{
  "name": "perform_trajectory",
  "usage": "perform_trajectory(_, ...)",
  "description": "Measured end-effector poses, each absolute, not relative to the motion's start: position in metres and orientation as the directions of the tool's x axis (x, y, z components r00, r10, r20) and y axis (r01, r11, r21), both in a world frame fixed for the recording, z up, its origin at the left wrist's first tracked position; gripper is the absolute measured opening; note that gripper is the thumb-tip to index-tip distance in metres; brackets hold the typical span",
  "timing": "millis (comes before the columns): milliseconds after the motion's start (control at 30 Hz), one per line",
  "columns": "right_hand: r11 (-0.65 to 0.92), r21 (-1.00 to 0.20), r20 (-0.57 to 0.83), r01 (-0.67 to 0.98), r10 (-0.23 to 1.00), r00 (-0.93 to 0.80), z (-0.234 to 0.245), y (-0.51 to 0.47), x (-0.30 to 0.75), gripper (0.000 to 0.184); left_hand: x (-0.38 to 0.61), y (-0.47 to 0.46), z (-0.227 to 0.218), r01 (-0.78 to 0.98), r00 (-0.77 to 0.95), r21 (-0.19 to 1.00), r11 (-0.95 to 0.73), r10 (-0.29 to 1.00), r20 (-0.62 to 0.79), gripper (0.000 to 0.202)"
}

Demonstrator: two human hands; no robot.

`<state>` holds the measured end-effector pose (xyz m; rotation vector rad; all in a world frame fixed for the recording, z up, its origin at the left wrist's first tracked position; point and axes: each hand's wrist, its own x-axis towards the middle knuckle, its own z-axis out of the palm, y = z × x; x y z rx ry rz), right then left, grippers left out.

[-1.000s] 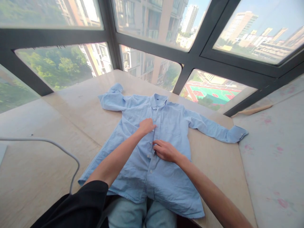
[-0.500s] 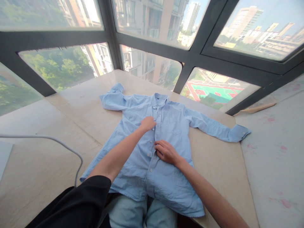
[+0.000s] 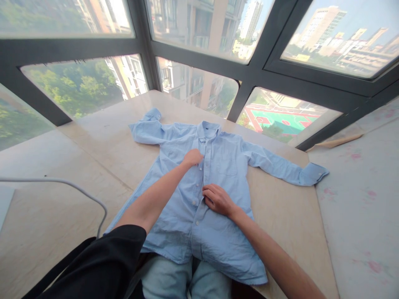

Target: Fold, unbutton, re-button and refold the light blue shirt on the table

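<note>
A light blue button-up shirt (image 3: 218, 166) lies flat, front up, on a beige table (image 3: 109, 145), sleeves spread to both sides and hem hanging over the near edge. My left hand (image 3: 192, 158) rests on the button placket at chest height, fingers curled in a pinch on the cloth. My right hand (image 3: 217, 199) sits lower on the placket near the middle, fingers bent and pressed onto the fabric.
Large windows with dark frames (image 3: 249, 79) wrap around the table's far side. A white cable (image 3: 71, 189) arcs over the left of the table. A pale wooden stick (image 3: 335, 143) lies at the back right on a stained white surface (image 3: 361, 199).
My left hand has slid a little further up the placket toward the collar. My right hand has stayed almost in place.
</note>
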<state>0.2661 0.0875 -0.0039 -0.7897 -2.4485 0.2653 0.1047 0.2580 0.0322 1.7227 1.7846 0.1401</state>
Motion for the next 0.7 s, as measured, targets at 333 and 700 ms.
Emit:
perform_trajectory(333, 0.799, -0.361, 0.456, 0.48, 0.601, -0.657, -0.007, 0.087, 0.267, 0.014, 0.102, 0.27, 0.021, 0.731, 0.065, 0.674, 0.107, 0.972, -0.225, 0.028)
perform_trajectory(700, 0.825, -0.298, 0.497, 0.479, 0.563, -0.66, -0.008, 0.088, 0.271, 0.021, 0.093, 0.171, 0.044, 0.624, -0.023, 0.779, 0.058, 0.998, -0.056, 0.018)
